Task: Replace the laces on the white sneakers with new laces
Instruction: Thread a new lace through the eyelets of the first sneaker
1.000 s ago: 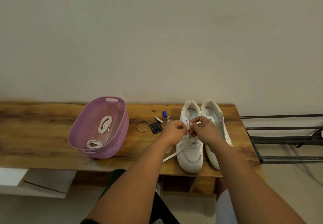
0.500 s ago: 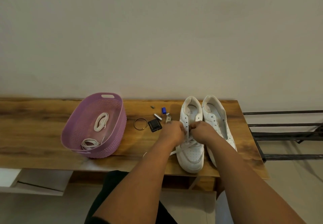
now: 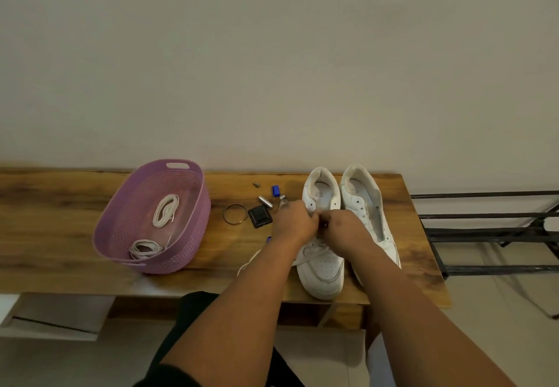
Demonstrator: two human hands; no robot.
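Two white sneakers stand side by side at the right end of the desk [image 3: 60,214], heels toward its far edge. Both hands meet over the left sneaker [image 3: 321,235] — left hand [image 3: 295,222] and right hand [image 3: 344,226] with fingers curled, pinching its lace [image 3: 314,252], whose loose end trails toward the near edge. The right sneaker [image 3: 367,208] is unlaced. A purple basket [image 3: 184,253] nearer the middle holds two coiled laces [image 3: 165,209].
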